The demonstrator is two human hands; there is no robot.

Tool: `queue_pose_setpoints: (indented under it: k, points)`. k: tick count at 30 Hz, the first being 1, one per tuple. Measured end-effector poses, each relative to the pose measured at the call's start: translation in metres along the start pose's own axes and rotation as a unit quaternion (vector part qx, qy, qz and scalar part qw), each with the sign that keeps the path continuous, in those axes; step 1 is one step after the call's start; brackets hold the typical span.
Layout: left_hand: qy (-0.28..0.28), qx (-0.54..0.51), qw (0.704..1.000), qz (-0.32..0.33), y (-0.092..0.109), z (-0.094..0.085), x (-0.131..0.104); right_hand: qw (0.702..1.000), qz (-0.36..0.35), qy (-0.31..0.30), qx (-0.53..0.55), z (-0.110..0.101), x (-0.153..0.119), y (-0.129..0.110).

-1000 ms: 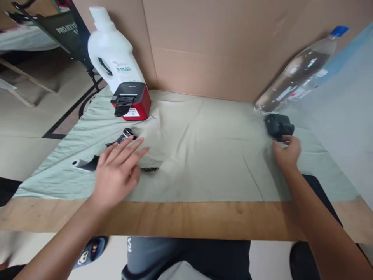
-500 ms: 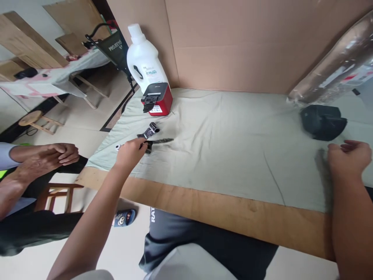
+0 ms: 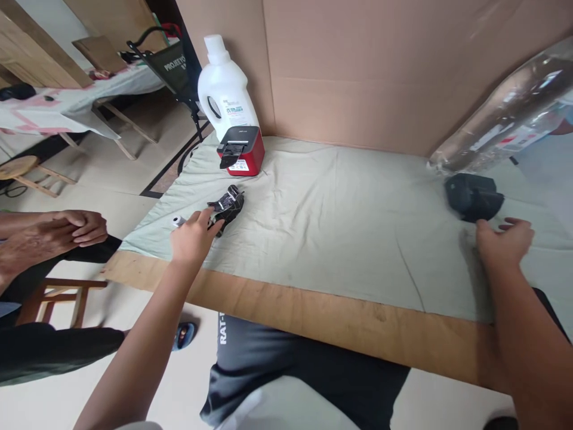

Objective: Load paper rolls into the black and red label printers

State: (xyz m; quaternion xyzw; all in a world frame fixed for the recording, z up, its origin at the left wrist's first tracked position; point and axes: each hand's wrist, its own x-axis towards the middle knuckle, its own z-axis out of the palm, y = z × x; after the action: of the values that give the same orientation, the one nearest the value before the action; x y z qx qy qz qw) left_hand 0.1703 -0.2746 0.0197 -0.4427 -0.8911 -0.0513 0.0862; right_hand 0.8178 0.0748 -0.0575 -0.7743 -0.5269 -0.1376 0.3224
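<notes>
On the counter [image 3: 290, 307], over left, got left hand [image 3: 191, 236] at a black strip [image 3: 233, 210] slanting lengthwise away, back and right; can't tell if pinched. Got right hand [image 3: 502, 240] well apart, loosely spread, just nearside of a black box [image 3: 473, 196], maybe touching.

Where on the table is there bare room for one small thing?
The widest free patch is the middle of the cloth, between left hand and right hand, with cardboard behind and wooden edge in front. Crowded: the left side, with white jug, red box and black pieces; the right side, with black device and clear bottle.
</notes>
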Motion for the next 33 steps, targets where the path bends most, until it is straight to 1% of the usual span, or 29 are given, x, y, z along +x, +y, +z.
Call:
queue_pose_setpoints:
  k: [2, 3, 6, 9, 11, 14, 15, 16, 17, 18, 20, 22, 24, 25, 26, 27, 28, 29, 31, 33]
  points:
    - [0.021, -0.010, 1.000, -0.011, -0.002, 0.003, -0.001, 0.996, 0.053, -0.060, 0.036, -0.008, 0.009, -0.017]
    - [0.027, -0.014, 0.999, -0.017, -0.002, 0.003, -0.002, 0.993, 0.069, -0.079, 0.050, -0.011, 0.015, -0.026]
    - [0.045, -0.022, 0.998, -0.037, -0.004, 0.005, -0.004, 0.991, 0.064, -0.109, 0.054, -0.016, 0.028, -0.057]
    - [0.052, -0.035, 0.997, -0.053, -0.005, 0.005, -0.007, 0.984, 0.051, -0.170, 0.026, -0.017, 0.037, -0.083]
    - [0.069, -0.048, 0.994, -0.065, -0.006, 0.003, -0.012, 0.978, 0.062, -0.197, 0.004, -0.018, 0.041, -0.095]
    - [0.120, -0.067, 0.987, -0.080, -0.003, -0.002, -0.023, 0.970, 0.106, -0.220, -0.005, -0.023, 0.044, -0.106]
    - [0.125, -0.073, 0.988, -0.062, 0.001, -0.003, -0.028, 0.968, 0.118, -0.222, -0.005, -0.025, 0.044, -0.109]
    - [0.117, -0.081, 0.989, -0.023, 0.009, -0.003, -0.032, 0.967, 0.130, -0.220, -0.010, -0.029, 0.042, -0.114]
    - [0.097, -0.090, 0.991, 0.034, 0.020, -0.004, -0.037, 0.967, 0.138, -0.214, -0.018, -0.032, 0.039, -0.121]
    - [0.067, -0.097, 0.988, 0.099, 0.035, -0.003, -0.040, 0.968, 0.138, -0.208, -0.025, -0.036, 0.033, -0.130]
    - [-0.004, -0.107, 0.970, 0.219, 0.076, 0.000, -0.046, 0.972, 0.115, -0.205, -0.025, -0.047, 0.014, -0.153]
    - [-0.060, -0.118, 0.949, 0.288, 0.126, 0.006, -0.050, 0.974, 0.058, -0.217, 0.009, -0.061, -0.015, -0.182]
    - [-0.107, -0.129, 0.922, 0.349, 0.175, 0.015, -0.053, 0.970, -0.015, -0.231, 0.072, -0.079, -0.051, -0.213]
    - [-0.127, -0.133, 0.908, 0.376, 0.195, 0.020, -0.055, 0.965, -0.045, -0.238, 0.104, -0.089, -0.071, -0.229]
    - [-0.144, -0.138, 0.896, 0.398, 0.211, 0.024, -0.058, 0.959, -0.067, -0.245, 0.126, -0.098, -0.090, -0.243]
    - [-0.150, -0.143, 0.889, 0.408, 0.222, 0.029, -0.062, 0.953, -0.090, -0.253, 0.140, -0.107, -0.109, -0.256]
    - [-0.151, -0.148, 0.885, 0.415, 0.228, 0.032, -0.065, 0.949, -0.103, -0.257, 0.148, -0.115, -0.127, -0.267]
    - [-0.148, -0.153, 0.883, 0.418, 0.230, 0.035, -0.069, 0.948, -0.104, -0.260, 0.152, -0.121, -0.143, -0.276]
    - [-0.136, -0.157, 0.881, 0.424, 0.226, 0.038, -0.077, 0.945, -0.099, -0.268, 0.158, -0.128, -0.169, -0.288]
    - [-0.129, -0.155, 0.875, 0.439, 0.217, 0.038, -0.084, 0.945, -0.081, -0.274, 0.160, -0.129, -0.188, -0.293]
